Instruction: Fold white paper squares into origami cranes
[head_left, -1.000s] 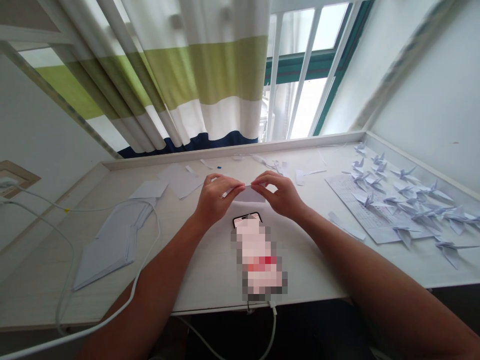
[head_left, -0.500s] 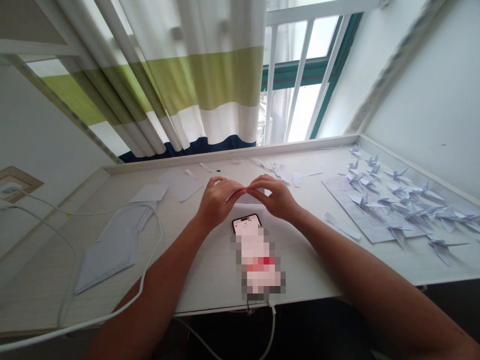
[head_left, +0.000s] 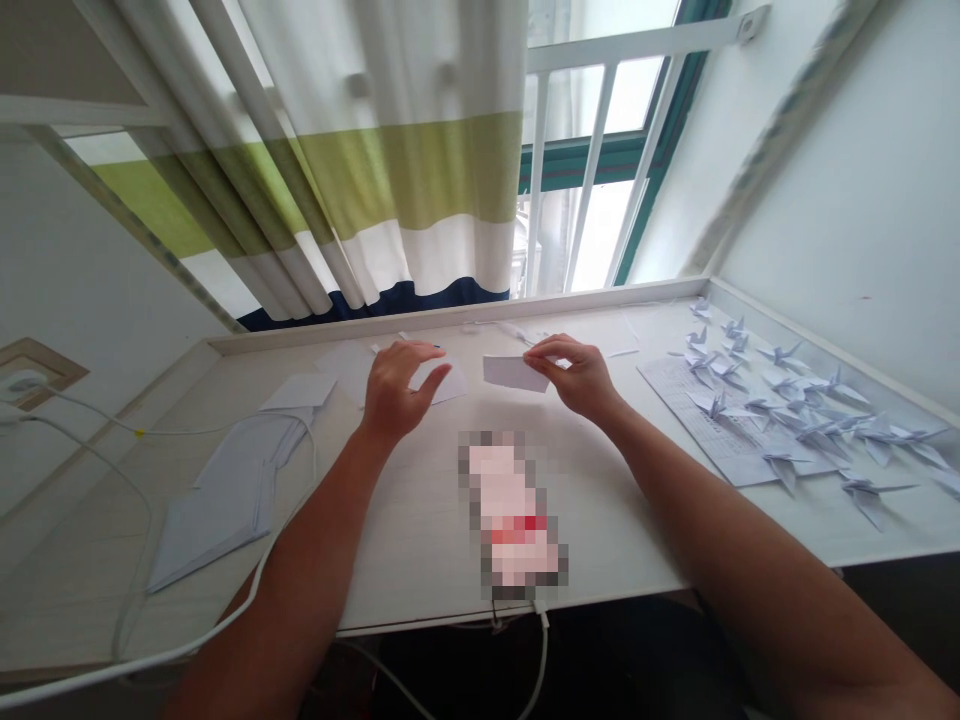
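My right hand [head_left: 577, 375] pinches a small white sheet of paper [head_left: 510, 371] by its right end, above the desk. The sheet looks rectangular; whether it is folded is too small to tell. To its left, my left hand [head_left: 401, 392] has thumb and fingers apart in a C shape with nothing between them. Another white paper [head_left: 451, 382] shows just behind those fingers, seemingly on the desk. Between my forearms lies a phone [head_left: 510, 510], its screen blurred out, with a cable at its near end.
Several folded paper cranes [head_left: 817, 425] stand at the right, some on a printed sheet [head_left: 675, 400]. A stack of white paper [head_left: 217, 500] lies at the left, with a white cable [head_left: 311, 455] passing over my left forearm. A raised rim [head_left: 360, 325] edges the desk's back.
My hands were together at the fingertips and have moved apart. The left has opened and shifted left; the right has moved slightly right with the paper sheet.
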